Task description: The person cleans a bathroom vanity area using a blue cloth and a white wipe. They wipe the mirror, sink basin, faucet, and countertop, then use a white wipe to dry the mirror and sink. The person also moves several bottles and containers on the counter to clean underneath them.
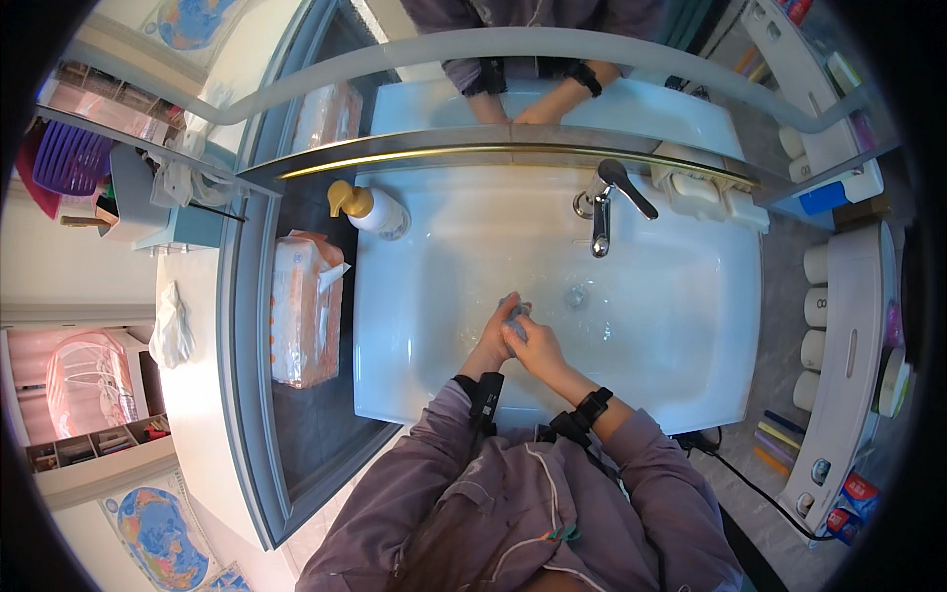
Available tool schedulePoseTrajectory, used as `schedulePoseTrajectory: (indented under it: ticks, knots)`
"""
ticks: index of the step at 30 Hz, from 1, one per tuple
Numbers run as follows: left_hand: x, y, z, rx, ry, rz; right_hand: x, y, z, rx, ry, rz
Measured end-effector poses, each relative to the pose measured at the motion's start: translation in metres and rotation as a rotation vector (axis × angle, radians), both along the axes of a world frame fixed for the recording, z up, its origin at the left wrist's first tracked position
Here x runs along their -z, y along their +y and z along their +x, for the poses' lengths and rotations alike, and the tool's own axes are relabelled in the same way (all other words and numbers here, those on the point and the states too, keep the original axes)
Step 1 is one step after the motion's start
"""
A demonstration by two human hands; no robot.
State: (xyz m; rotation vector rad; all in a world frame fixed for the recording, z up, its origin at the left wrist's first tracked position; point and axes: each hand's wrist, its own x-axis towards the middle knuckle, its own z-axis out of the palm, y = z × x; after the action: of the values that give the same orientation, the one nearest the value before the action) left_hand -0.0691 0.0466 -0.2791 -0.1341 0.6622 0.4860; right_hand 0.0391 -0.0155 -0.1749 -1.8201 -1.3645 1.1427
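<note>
Over the white washbasin, my left hand and my right hand are pressed together around a small wet grey cloth. Both sets of fingers grip it, and much of the cloth is hidden by them. To the right of my hands, the chrome drain shows in the basin floor, with wet glints around it. Behind it stands the chrome tap, its lever angled to the right. Whether water runs from the spout cannot be made out.
A pump bottle with a gold top stands at the basin's back left corner. Left of the basin lies a tissue pack. White soap holders sit at the back right. A mirror rises behind. A white rack lines the right wall.
</note>
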Motion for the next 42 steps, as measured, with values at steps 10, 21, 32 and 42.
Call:
schedulePoseTrajectory:
  ticks: [10, 21, 32, 42]
  knots:
    - [-0.029, -0.013, -0.001, 0.063, 0.596, 0.235, 0.041, 0.023, 0.015, 0.021, -0.371, -0.174]
    - [-0.046, -0.014, -0.043, 0.361, 1.071, 0.558, 0.081, -0.018, 0.063, 0.004, -0.530, -0.182]
    - [-0.026, -0.019, -0.041, 0.504, 1.095, 0.753, 0.093, -0.025, 0.072, -0.119, -0.578, -0.442]
    - [-0.062, -0.023, -0.005, 0.922, 0.711, 1.689, 0.025, -0.024, 0.096, -0.170, 0.072, -0.373]
